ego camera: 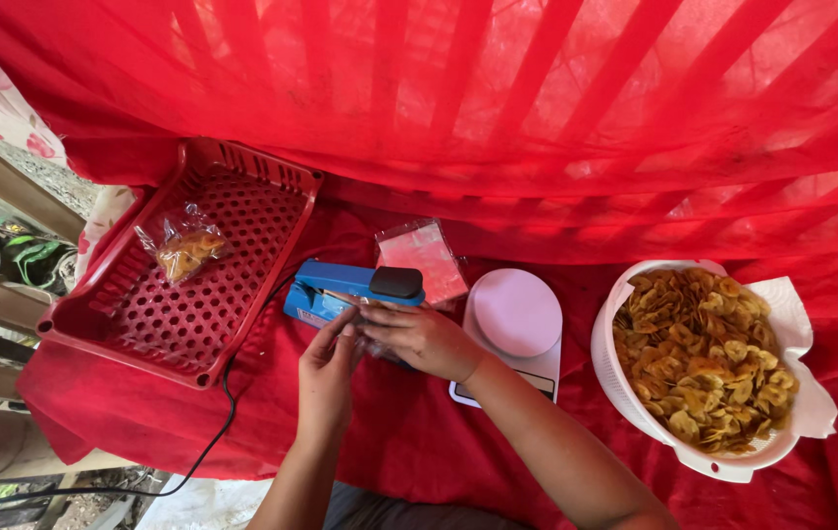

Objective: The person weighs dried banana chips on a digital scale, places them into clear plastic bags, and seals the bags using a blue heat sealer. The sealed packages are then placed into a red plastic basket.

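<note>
My left hand (329, 371) and my right hand (421, 339) meet at the front of a blue heat sealer (340, 289) with a black handle, on a red cloth. Both pinch a small clear plastic bag (372, 341), mostly hidden under my fingers, at the sealer's bar. Its contents cannot be made out. A stack of empty clear bags (425, 257) lies just behind the sealer.
A red perforated tray (159, 324) at the left holds one sealed bag of chips (183, 250). A white round kitchen scale (515, 319) sits right of my hands. A white basket (607, 363) full of yellow chips stands at the right. A black cord (213, 432) trails off the front left.
</note>
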